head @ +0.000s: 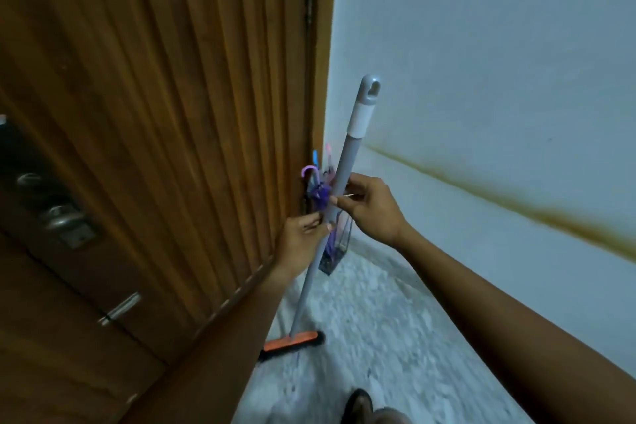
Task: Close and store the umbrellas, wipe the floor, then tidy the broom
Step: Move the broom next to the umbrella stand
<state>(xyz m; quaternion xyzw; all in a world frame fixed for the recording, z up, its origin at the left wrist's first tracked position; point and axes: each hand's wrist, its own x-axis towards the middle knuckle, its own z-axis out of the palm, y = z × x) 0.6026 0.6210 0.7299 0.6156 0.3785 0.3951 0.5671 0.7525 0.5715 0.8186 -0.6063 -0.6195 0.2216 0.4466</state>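
Broom [339, 179] in the corner, door [155, 113] left, wall [499, 62] right.
Umbrellas [321, 196] behind it; head on floor [378, 337].

Broom handle [339, 179]: pale grey, with a white band below a grey hanging cap.
Broom head [292, 341]: orange bar over black bristles.
Umbrellas [318, 189]: purple, pink and blue hooked handles; purple folded cloth.
Door [155, 113]: warm brown wood with vertical ribbed grooves.
Door handle [62, 218]: dull silver metal.
Wall [499, 45]: pale bluish white, crossed by a brownish-yellow stain line.
Floor [371, 337]: white-grey speckled pattern.
Shoe [358, 404]: dark.
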